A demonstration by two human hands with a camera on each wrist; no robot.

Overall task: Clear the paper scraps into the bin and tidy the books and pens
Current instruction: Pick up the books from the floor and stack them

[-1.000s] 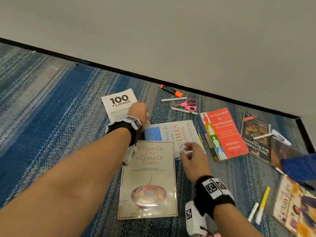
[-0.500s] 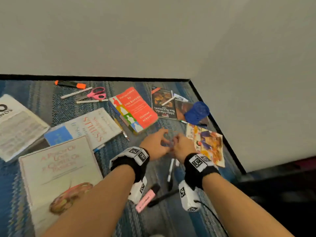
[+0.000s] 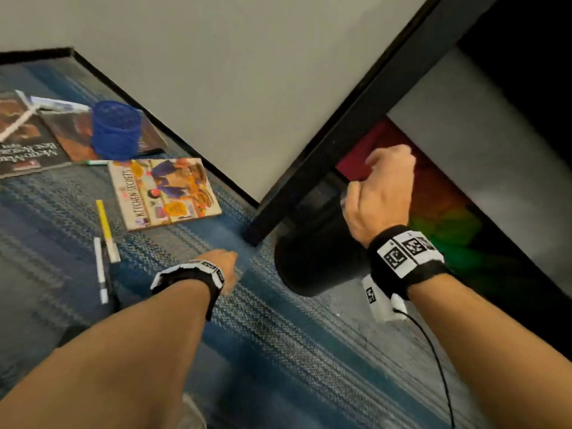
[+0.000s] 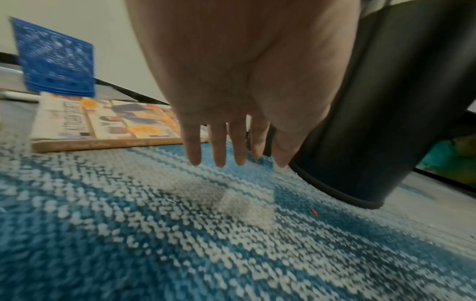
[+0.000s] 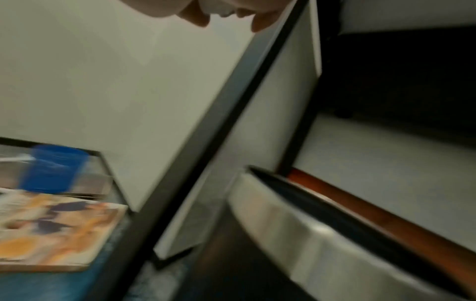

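Note:
A black bin (image 3: 315,258) (image 4: 373,101) stands on the blue carpet beside a black post. My right hand (image 3: 382,187) (image 5: 229,16) hovers over its mouth (image 5: 296,230), fingers curled; a pale bit that looks like paper scraps shows between them. Left of the bin's base, my left hand (image 3: 224,264) (image 4: 231,158) hangs just above the carpet, fingers straight and holding nothing. The Kitchen Secrets book (image 3: 164,193) (image 4: 115,122) lies flat further left. A yellow pen (image 3: 105,227) and a white pen (image 3: 100,270) lie near it.
A blue mesh pen cup (image 3: 116,130) (image 4: 54,59) stands on dark books (image 3: 28,144) by the wall. The black post (image 3: 340,119) slants up beside the bin. A coloured mat (image 3: 448,218) lies beyond it. A thin black cable (image 3: 433,351) trails from my right wrist.
My view swung right from the books to the bin. The hands, joined over the pens half a second ago, have parted: the right rose over the bin, the left dropped to the carpet.

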